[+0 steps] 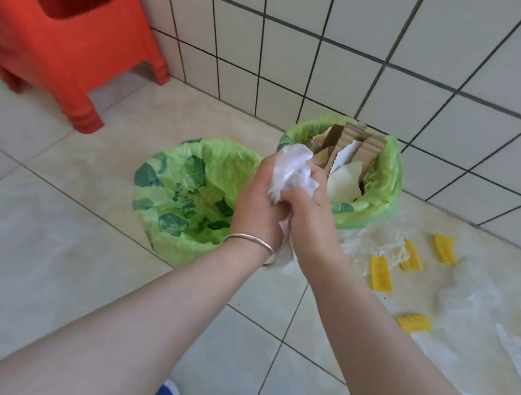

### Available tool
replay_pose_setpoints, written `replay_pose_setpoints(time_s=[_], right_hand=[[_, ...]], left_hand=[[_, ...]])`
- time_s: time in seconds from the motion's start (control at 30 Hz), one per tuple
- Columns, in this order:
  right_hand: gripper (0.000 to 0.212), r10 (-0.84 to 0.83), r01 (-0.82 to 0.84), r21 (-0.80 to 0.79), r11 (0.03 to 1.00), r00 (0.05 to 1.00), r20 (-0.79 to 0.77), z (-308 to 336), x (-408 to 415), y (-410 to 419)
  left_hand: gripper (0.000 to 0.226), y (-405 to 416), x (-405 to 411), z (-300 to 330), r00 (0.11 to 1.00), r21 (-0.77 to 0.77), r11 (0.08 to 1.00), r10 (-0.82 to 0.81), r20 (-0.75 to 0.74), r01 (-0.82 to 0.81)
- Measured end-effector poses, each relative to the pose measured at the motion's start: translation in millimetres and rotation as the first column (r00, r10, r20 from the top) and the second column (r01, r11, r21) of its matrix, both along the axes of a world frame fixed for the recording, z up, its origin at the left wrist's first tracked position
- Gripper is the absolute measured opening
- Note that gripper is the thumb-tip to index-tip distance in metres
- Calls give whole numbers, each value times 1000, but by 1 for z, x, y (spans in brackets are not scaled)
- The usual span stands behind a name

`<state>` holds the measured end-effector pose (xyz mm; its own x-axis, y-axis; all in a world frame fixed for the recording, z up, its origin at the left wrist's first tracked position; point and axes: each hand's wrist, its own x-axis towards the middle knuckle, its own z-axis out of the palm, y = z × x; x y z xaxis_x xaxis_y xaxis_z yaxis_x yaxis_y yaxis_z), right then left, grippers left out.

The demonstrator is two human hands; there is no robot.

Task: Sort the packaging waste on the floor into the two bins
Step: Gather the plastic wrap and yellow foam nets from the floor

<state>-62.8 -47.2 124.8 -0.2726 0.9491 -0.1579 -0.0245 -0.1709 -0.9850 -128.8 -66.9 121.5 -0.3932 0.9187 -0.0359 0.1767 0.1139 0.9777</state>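
Red plastic stool (58,35) far left, by tiled wall (384,46). Two bins w/ green liners on floor (53,230) at wall's foot: left bin (172,219) looks nearly bare inside, right bin (385,186) already stuffed w/ cardboard (348,144) and white sheet scraps. Near right: clear plastic film (472,302) spread flat, another crumpled bit (372,244) just beside right bin, four yellow foam pieces (381,273) scattered around. Blue shoe tip (166,391) at near edge.

Smallest: wad of clear plastic wrap (291,171), held over gap between bins, nearer left bin's rim. Very light, soft, crinkly, prob. slippery and springy; likely to puff back open if loosened, so best taken around the bunched middle and kept squeezed. Tail of it hangs below the wrists.

Both arms stretched forward, wrists almost touching. Left hand (260,203), bangle (250,242) on wrist, fingers curled around wad's left side. Right hand (309,206) wrapped over right side, clutching it too. Looks like compressing before drop; exact finger placement hard to make out, wrap hides it. Judged destination: left bin, since right holds paper goods.
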Motion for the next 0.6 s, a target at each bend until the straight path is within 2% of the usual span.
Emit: replay_pose_setpoints(time_s=[0.07,0.13,0.2,0.33,0.4,0.47,0.53,0.6], right_hand=[[50,58,-60,-20,998,996,-72,4,-20,4],[58,105,-106,-27,994,994,-36,1,-40,9],[69,142,-142,-61,988,990,2,-4,-58,14],[47,172,-166,-194,967,985,13,-27,-79,29],[37,188,-168,-263,950,981,52,-39,-86,33],[32,219,-180,-321,930,972,88,-54,-96,43],[31,256,-172,-391,904,951,174,-72,-105,51],[36,309,-162,-473,866,917,252,-89,-109,54]], left_hand=[[55,7,-24,-5,998,39,999,36,-56,-34],[42,14,-44,-14,995,58,993,100,-5,-100],[33,21,-58,-20,987,14,989,149,54,-150],[36,35,-72,-32,970,-62,979,199,141,-192],[49,42,-79,-45,971,-108,973,213,104,-202],[49,50,-91,-62,971,-213,955,229,76,-208],[42,53,-104,-83,986,-304,942,162,43,-142],[44,56,-114,-101,1000,-420,907,14,-19,-20]])
